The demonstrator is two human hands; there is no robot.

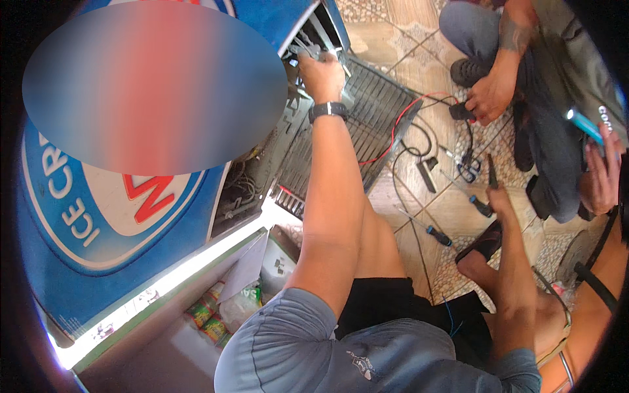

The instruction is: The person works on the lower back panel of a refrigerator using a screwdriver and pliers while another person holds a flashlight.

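Observation:
My left hand (pixel 322 73), with a black watch at the wrist, reaches into the open compartment of a blue freezer (pixel 131 252). Its fingers are curled at grey parts (pixel 308 49) inside; what they grip is partly hidden. Low on the right, my right hand (pixel 499 198) is closed round a dark, elongated hand tool (pixel 492 171) pointing upward. Beneath my left arm lies a black slatted grille (pixel 327 150). Close to my right hand are a screwdriver (pixel 481 205) and blue-handled scissors (pixel 469 170) on the tiled floor.
At the upper right a co-worker squats; one hand (pixel 488 98) holds a black object (pixel 461 111) by a red cable (pixel 400 124), the other a lit teal flashlight (pixel 585 126). Another screwdriver (pixel 438 234) and a black cable (pixel 419 137) lie on the floor. Packets (pixel 213 314) sit at lower left.

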